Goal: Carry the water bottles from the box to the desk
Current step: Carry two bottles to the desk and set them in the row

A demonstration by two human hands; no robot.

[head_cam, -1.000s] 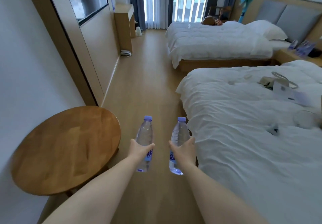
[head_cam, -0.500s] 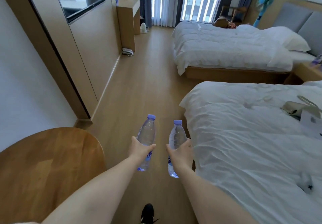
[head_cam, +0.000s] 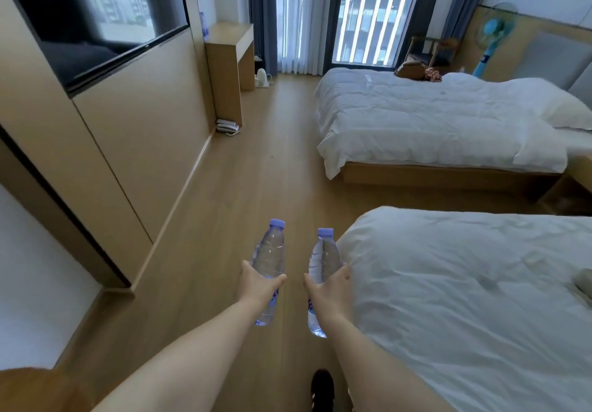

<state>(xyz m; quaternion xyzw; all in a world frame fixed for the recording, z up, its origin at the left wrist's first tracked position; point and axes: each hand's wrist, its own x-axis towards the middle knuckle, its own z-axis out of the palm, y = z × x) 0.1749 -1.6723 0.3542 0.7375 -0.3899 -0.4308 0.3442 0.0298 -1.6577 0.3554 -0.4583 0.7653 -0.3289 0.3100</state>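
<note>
You are holding two clear water bottles out in front of you, one in each hand, both over the wooden floor [head_cam: 224, 219]. The left bottle [head_cam: 268, 261] has a purple cap and leans slightly to the right at the top; your left hand [head_cam: 261, 286] is wrapped around its middle, thumb across the front just above the blue label, fingers curled behind it. The right bottle [head_cam: 322, 259] stands closer to upright, its cap a little lower than the other one's; your right hand [head_cam: 330, 293] grips it the same way, thumb on the near side and fingers closed round the far side. The two bottles are near each other but do not touch, with a strip of floor showing between them.

Take the near bed [head_cam: 464, 299] as your landmark. The right bottle hangs just beside its left edge, at the corner of the white duvet, and the left bottle is one step further left of it. Your dark shoe [head_cam: 323, 386] shows below the bottles, beside the same edge of the bed. Beyond the near bed lies a second bed [head_cam: 432, 123] with white bedding. Across the floor from the near bed, a television [head_cam: 93, 20] is set in the wood-panelled wall. Further along that wall stands the desk [head_cam: 229, 56], well apart from the bottles, and a window [head_cam: 368, 17] with curtains closes the far end.
</note>
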